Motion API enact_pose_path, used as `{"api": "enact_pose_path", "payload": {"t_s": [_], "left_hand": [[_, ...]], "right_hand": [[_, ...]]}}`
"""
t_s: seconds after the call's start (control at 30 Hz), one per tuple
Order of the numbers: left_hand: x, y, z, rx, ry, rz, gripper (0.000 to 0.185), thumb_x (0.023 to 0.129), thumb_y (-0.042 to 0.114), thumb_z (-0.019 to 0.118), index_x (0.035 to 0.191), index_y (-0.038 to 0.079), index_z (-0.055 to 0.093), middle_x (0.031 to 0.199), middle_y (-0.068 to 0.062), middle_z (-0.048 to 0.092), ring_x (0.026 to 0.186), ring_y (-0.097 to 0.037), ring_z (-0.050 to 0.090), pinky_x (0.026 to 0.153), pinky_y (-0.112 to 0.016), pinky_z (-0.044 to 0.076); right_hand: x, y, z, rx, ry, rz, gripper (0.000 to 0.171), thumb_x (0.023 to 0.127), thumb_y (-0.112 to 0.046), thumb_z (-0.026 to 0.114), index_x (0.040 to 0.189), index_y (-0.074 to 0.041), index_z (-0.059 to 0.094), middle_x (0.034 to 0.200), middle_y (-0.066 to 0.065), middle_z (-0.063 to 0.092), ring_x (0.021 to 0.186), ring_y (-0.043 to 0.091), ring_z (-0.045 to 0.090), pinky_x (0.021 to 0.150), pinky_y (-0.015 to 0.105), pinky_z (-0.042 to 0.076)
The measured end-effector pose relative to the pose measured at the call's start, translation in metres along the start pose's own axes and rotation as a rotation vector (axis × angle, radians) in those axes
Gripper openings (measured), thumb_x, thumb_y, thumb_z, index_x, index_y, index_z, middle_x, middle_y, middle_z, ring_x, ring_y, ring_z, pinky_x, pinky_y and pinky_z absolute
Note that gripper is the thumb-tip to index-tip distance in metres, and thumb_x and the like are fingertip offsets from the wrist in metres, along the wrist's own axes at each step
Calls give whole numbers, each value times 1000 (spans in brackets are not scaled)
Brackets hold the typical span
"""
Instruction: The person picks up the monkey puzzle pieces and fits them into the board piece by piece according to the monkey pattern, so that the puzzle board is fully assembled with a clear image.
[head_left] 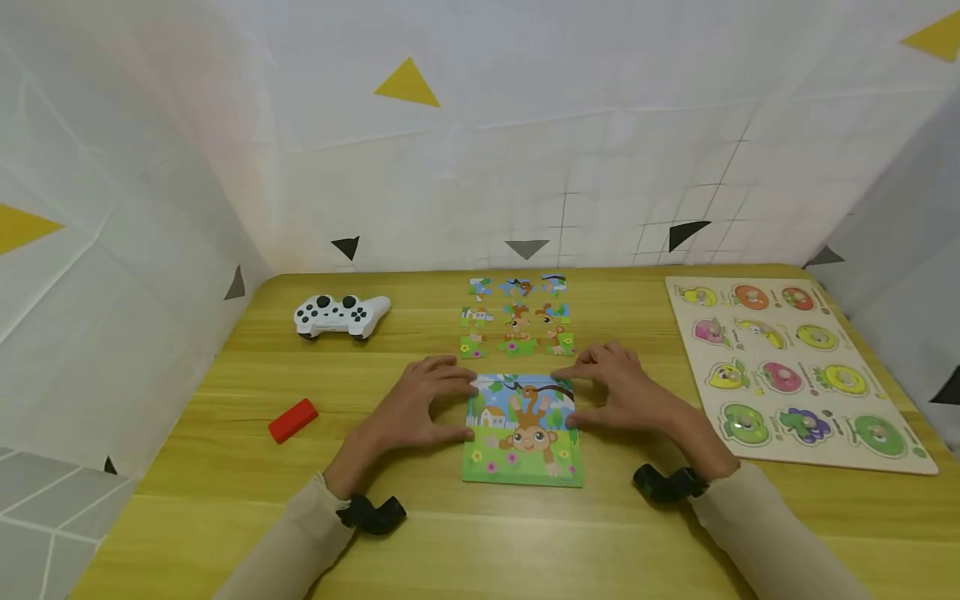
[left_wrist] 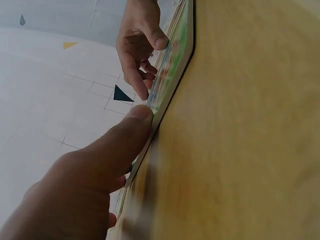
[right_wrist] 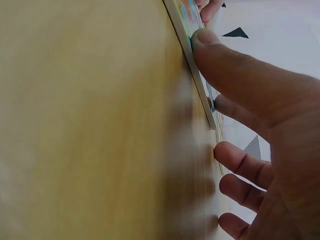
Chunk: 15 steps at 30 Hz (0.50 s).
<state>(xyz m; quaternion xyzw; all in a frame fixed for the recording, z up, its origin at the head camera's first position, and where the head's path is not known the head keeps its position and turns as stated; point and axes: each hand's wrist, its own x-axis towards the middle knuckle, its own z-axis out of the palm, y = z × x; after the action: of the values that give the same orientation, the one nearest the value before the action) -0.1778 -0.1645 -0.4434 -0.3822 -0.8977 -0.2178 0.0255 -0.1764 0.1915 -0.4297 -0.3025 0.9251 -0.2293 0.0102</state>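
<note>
A square jigsaw board (head_left: 491,460) with a printed monkey, a house and flowers lies flat in the middle of the wooden table. At its left edge, my left hand (head_left: 412,404) touches it with thumb and index finger spread apart. My right hand (head_left: 626,390) touches the upper right corner and right edge, its thumb (right_wrist: 225,57) straight along the board's side. In the right wrist view the other fingers are loosely bent beside the board. Just beyond the board, loose jigsaw pieces (head_left: 519,318) with the same monkey picture lie in spaced rows.
A white game controller (head_left: 337,317) sits at the back left, with a red block (head_left: 293,421) nearer me. At right lies a large wooden fruit puzzle board (head_left: 757,333), close to my right forearm. White sheets with printed triangles hang behind and at the sides.
</note>
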Motion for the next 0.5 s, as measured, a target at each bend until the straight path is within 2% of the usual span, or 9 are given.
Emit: {"api": "enact_pose_path", "payload": {"t_s": [0.13,0.3,0.5], "left_hand": [[1,-1,0,18,10,4,59,79,65,65,128,32,61,140,14,53,139,-22,37,107,-49,31],[0,-2,4,4,20,11,65,75,70,65,128,32,60,141,13,51,139,-23,37,105,-49,29],[-1,-4,8,-14,49,27,67,74,73,65,127,32,60,142,11,51,138,-23,37,104,-49,28]], "right_hand": [[3,1,0,-3,0,11,64,70,-55,80,128,-34,62,112,-1,52,103,17,37,84,40,20],[4,3,0,-3,-1,14,63,71,-54,80,128,-34,62,113,0,52,102,18,37,82,39,20],[10,6,-4,116,11,12,58,78,-49,76,131,-29,61,112,1,56,102,18,41,85,40,24]]}}
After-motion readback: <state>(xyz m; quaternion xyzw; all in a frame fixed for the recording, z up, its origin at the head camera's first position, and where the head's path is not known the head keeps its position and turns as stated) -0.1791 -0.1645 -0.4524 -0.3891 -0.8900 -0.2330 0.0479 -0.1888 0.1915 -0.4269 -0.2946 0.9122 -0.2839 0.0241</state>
